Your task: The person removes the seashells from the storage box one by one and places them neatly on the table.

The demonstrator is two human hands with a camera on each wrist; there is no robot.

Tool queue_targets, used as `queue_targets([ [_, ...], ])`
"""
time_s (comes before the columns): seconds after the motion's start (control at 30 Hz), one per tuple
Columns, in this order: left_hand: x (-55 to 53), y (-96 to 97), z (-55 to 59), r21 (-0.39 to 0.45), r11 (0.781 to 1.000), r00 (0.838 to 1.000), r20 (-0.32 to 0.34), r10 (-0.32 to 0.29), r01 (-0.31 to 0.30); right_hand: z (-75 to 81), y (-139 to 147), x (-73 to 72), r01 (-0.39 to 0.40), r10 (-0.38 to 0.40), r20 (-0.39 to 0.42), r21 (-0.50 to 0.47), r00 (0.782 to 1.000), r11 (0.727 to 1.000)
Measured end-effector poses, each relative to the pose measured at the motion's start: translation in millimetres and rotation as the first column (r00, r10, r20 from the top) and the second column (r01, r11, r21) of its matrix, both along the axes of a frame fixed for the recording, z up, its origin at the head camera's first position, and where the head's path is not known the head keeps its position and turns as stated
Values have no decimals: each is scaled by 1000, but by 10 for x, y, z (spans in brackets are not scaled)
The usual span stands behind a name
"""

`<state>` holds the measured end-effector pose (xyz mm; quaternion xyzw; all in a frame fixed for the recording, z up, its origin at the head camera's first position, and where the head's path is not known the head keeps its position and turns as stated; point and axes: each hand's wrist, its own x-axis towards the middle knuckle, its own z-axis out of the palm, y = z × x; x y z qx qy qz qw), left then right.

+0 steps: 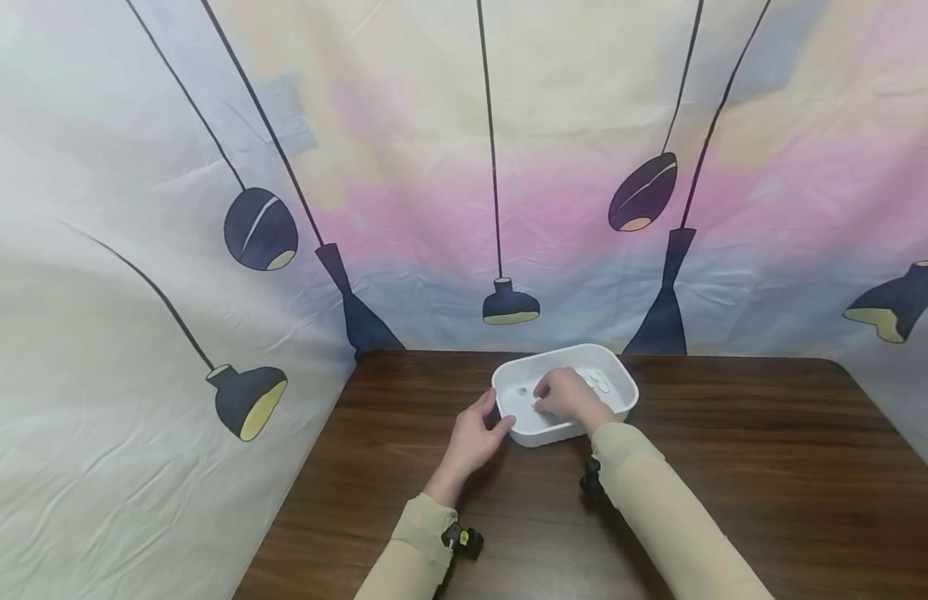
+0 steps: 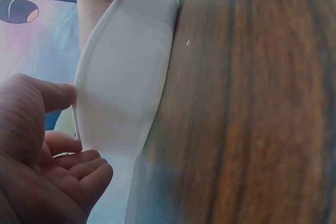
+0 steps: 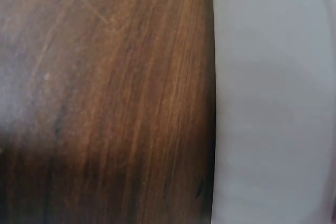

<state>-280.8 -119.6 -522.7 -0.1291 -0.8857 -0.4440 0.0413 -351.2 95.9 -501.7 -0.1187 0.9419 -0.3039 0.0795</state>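
A white rectangular tray [image 1: 542, 437] with rounded corners stands near the far edge of the table. My left hand [image 1: 474, 437] holds its left end, the thumb on the near rim and the fingers around the corner. In the left wrist view, the left hand's thumb [image 2: 58, 96] presses the rim of the tray [image 2: 123, 72]. My right hand [image 1: 567, 394] reaches into the tray, fingertips down close to its floor. I cannot tell what those fingertips hold. Beside them lies a small tan piece [image 1: 521, 391]. Several flat white rounded pieces [image 1: 599, 382] lie at the tray's right end.
The dark brown wooden table [image 1: 734, 467] extends to both sides of the tray and toward me. Right behind its far edge hangs a cloth backdrop [image 1: 433, 250] printed with lamps. Small black wrist cameras [image 1: 464, 540] sit on both sleeves.
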Motion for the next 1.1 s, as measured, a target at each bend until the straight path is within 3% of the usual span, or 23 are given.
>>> queue_targets([
  [0.23,-24,30,4,-14,1000,999,-31,-13,13,127,187,76,-50,27,-163,-136,986,989],
  [0.43,-19,39,31,-13,1000,1000,3,-6,6,169,404,326,-39,-33,-242,-287,970,957],
  [0.7,-43,23,4,-19,1000,1000,-11,3,-4,94,814,686,1,-122,-238,-454,964,891],
  [0.83,-34,27,-16,-18,1000,1000,-16,6,-7,45,1099,837,37,-168,-229,-485,959,874],
  [0.97,-24,32,-30,-14,1000,1000,-18,6,-6,-25,1367,972,109,-216,-160,-505,963,856],
  [1.1,-28,32,-39,-16,1000,1000,-9,10,-10,-99,1502,1080,140,-209,-84,-499,974,855],
])
